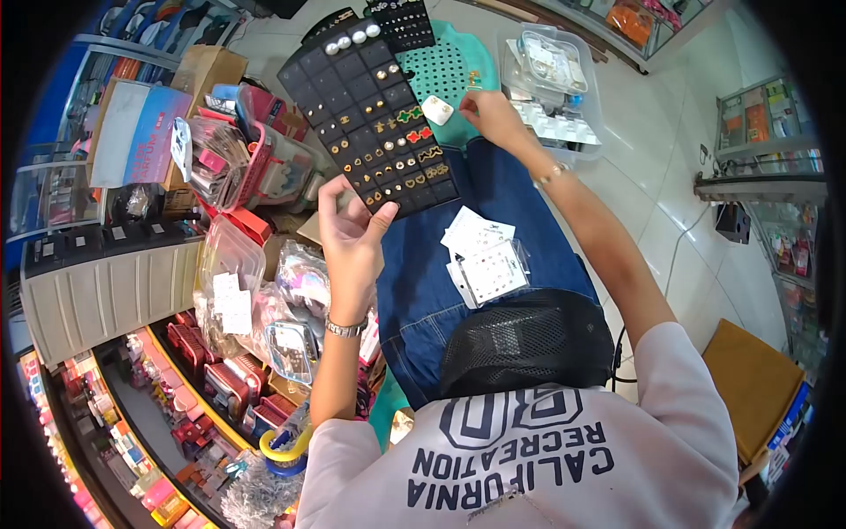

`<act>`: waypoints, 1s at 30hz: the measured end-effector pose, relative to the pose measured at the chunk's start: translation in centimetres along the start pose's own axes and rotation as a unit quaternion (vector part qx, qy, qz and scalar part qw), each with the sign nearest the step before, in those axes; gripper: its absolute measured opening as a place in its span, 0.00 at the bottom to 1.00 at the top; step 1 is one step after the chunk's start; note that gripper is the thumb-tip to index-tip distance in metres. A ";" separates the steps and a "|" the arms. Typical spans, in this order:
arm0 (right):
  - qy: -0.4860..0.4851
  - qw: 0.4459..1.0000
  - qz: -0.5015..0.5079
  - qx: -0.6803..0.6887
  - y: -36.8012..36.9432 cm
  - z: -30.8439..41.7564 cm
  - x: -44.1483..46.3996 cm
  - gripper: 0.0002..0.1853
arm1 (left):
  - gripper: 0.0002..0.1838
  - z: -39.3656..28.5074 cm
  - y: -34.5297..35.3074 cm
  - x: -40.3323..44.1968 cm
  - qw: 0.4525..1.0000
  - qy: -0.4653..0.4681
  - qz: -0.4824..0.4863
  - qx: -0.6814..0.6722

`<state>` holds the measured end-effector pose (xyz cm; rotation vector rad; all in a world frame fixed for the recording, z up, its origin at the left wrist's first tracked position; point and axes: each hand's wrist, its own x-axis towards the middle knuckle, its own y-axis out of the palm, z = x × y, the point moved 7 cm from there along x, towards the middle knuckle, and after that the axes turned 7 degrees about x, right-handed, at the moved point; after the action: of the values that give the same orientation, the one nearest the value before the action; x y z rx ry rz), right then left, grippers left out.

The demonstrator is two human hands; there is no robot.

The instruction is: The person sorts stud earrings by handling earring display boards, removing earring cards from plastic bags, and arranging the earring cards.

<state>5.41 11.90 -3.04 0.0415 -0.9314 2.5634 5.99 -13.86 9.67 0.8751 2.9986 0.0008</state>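
Note:
My left hand (354, 231) grips the lower edge of a black earring display board (352, 106), thumb in front, and holds it tilted up. Rows of small earrings sit on the board: pearls at the top, gold, green and red pieces lower down. My right hand (490, 120) is closed in a pinch just right of the board; what its fingertips hold, if anything, is too small to make out. Close by is a small white piece with gold dots (437, 110). Gold earrings (474, 79) lie on the green stool (449, 53). White earring cards (489, 264) rest on my lap.
A clear plastic tub (564, 115) with white packs stands on the tiled floor at right. Another black earring board (404, 25) is at the stool's far side. On my left are a pink basket (264, 167), cardboard boxes and bagged goods. A black mesh bag (529, 344) lies against my waist.

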 end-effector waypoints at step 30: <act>-0.052 0.941 0.059 0.328 -6.1 19.7 -10.4 0.08 | 0.23 -2.5 0.2 -0.6 0.999 -0.026 -0.030 -0.012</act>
<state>15.12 0.08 14.20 0.3212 -0.0708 2.8895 6.57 -14.01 12.14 0.7714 2.9674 0.0137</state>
